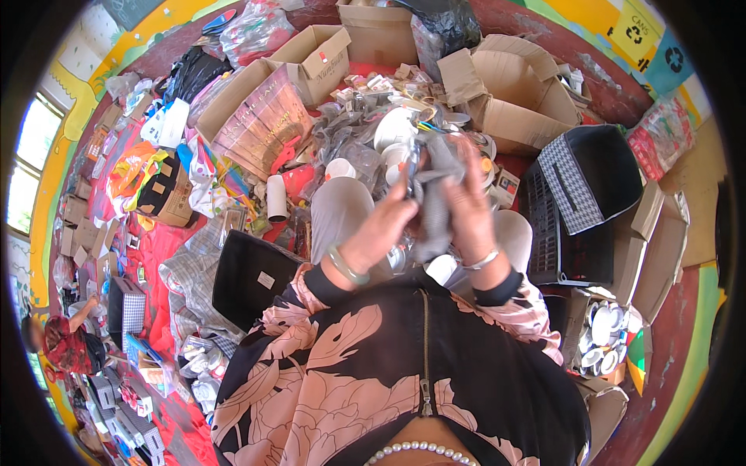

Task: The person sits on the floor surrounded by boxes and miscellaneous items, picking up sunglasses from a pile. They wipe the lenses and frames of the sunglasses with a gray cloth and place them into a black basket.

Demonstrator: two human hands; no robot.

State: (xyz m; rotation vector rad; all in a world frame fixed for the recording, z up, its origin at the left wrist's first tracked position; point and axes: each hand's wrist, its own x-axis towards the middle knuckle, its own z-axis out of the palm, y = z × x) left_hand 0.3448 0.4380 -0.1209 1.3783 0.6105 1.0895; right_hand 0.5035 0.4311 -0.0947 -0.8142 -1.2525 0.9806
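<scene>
In front of my knees, both hands are raised around a grey, soft-looking item (pixel 441 198), which is too smeared by motion to name. My left hand (pixel 391 224) is closed around the grey item's left side, where a dark part with a shiny edge shows near the fingertips. Against the right side rests my right hand (pixel 472 213), its fingers pointing upward and blurred; its hold on the item cannot be made out. Below and beyond the hands lies a heap with white cups (pixel 340 168), crumpled grey plastic (pixel 350 133) and small boxes (pixel 380 83).
Open cardboard boxes (pixel 524 85) stand behind the heap. Black bins (pixel 247 278) flank me, one lying tilted at left. On the right, black crates (pixel 544 229) sit beside a carton of white lids (pixel 602 330). Another person (pixel 71 342) works at far left among piled goods.
</scene>
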